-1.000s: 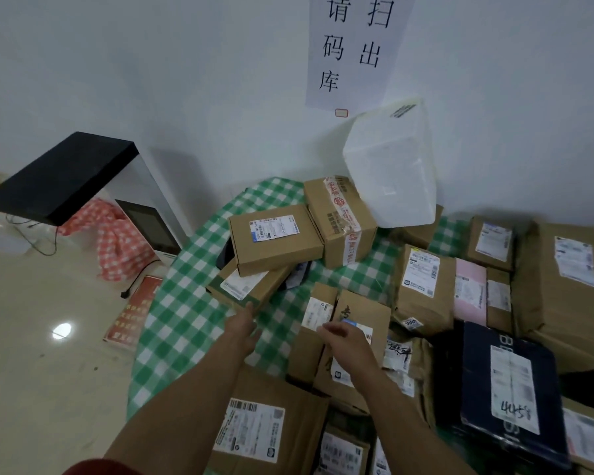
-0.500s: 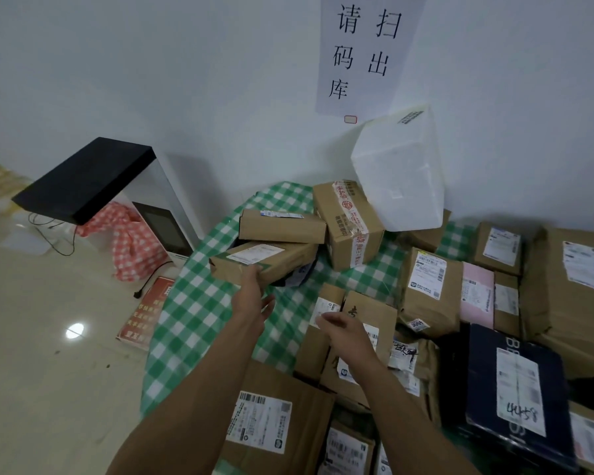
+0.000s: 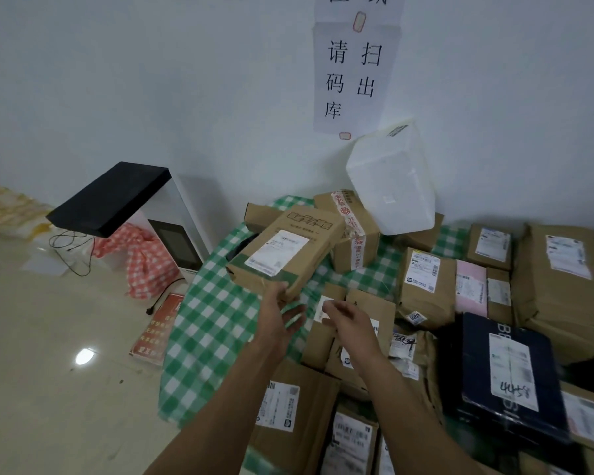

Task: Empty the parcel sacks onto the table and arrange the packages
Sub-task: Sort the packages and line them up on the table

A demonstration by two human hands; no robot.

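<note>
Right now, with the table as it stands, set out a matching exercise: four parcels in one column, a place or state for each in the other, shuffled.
Parcels
1. white foam box
2. carton with green band
3. pink parcel
4. navy parcel

Places and states
A. handwritten number on its label
B. gripped at its near end by the left hand
C. tilted against the wall
D. flat between brown cartons

Pairs: 1-C, 2-B, 3-D, 4-A
</note>
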